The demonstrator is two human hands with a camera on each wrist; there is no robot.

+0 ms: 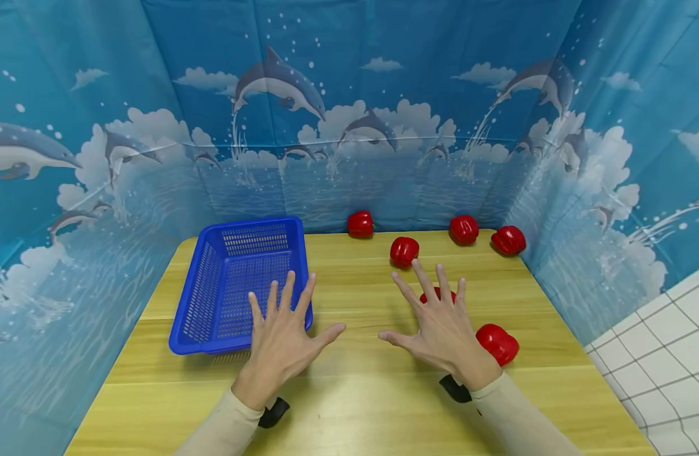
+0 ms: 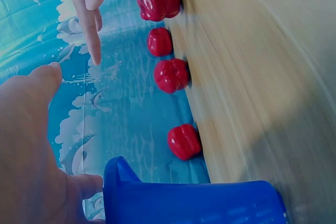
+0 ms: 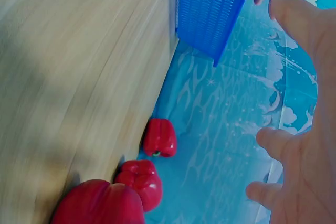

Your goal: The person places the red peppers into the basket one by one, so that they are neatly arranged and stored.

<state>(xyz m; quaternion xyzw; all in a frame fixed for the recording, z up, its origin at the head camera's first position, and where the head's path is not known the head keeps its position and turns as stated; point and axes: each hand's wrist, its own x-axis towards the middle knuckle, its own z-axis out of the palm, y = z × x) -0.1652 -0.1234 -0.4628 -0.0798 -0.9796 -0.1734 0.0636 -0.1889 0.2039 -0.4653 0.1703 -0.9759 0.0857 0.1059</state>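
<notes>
Both hands hover over the wooden table with fingers spread and hold nothing. My left hand [image 1: 283,342] overlaps the near right corner of a blue plastic basket [image 1: 184,304] in the head view; the basket has slotted walls and nothing inside. My right hand [image 1: 443,329] is above the right half, partly hiding one red bell pepper [image 1: 452,296] beneath its fingers. Another bell pepper [image 1: 497,344] lies beside its wrist. Farther back sit more red bell peppers: one in the middle [image 1: 404,252], one at the back edge [image 1: 360,225], and two at the back right [image 1: 463,230].
A blue curtain [image 1: 349,183] printed with dolphins and clouds closes off the back and sides of the wooden table [image 1: 349,405]. White tiles [image 1: 668,354] show at the right. Each wrist wears a black strap mount [image 1: 274,413].
</notes>
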